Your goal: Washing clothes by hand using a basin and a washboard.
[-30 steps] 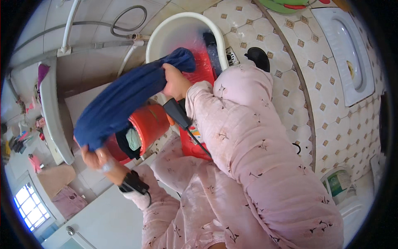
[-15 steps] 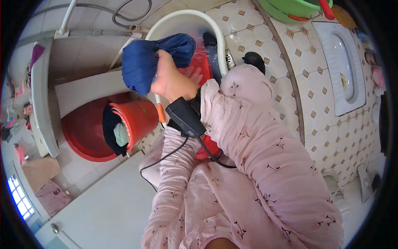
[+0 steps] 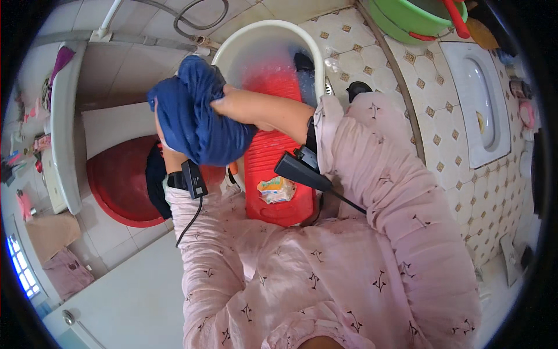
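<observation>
A bunched dark-blue garment (image 3: 200,116), apparently wet, is held up left of the white basin (image 3: 317,58). My right hand (image 3: 232,103) grips its right side, the fingertips sunk out of sight in the folds. Along the lower left edge, my left hand (image 3: 165,142) holds it too, mostly hidden behind the cloth. A red ribbed washboard (image 3: 264,157) leans in the basin toward me. On its near end lies a crumpled white, orange and green wrapper (image 3: 275,190); what it contains I cannot make out. Dark cloth (image 3: 303,61) rests at the basin's right inner side, by cloudy water.
To the left a large red tub (image 3: 116,180) holds a red bucket with dark cloth (image 3: 156,180) over its rim. A green basin (image 3: 401,17) stands far right, near a white squat toilet (image 3: 478,104). Cabled black boxes (image 3: 299,170) sit at my wrists.
The blue garment has moved left and down, with both hands now apart on it. My left hand shows at its left edge. The washboard's near end and the wrapper have come into view.
</observation>
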### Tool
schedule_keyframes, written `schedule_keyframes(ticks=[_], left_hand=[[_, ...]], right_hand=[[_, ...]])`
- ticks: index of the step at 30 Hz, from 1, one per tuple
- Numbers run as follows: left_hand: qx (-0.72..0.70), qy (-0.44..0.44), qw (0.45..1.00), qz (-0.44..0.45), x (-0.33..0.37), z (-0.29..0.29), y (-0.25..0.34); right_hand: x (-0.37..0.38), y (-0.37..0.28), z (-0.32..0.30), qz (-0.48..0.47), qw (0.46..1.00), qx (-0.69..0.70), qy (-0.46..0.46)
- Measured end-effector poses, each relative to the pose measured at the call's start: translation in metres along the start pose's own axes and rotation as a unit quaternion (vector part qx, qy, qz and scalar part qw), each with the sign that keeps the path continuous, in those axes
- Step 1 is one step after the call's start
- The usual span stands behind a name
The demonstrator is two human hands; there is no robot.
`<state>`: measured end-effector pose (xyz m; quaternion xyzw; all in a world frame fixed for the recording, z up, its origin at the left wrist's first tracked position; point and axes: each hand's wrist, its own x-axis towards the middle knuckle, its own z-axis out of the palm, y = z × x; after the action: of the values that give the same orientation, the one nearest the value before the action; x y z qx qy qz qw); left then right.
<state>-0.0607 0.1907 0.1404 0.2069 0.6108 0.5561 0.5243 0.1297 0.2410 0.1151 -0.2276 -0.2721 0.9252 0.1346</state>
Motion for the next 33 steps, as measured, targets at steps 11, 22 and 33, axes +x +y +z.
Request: schedule_keyframes(ticks=[11,22,33], left_hand=[[0.281,0.053,0.958,0.021,0.010,0.014,-0.042],[0.079,0.132,0.988,0.025,-0.003,0.018,-0.040],[-0.064,0.091,0.992,0.055,-0.057,0.042,-0.030]], right_hand=[[-0.018,0.013,0.002,-0.013,0.637,-0.771,-0.013],[0.024,-0.004,-0.043,-0.045,0.871,-0.486,-0.056],[0.025,0.031,-0.038,0.002,0.937,-0.344,-0.054]])
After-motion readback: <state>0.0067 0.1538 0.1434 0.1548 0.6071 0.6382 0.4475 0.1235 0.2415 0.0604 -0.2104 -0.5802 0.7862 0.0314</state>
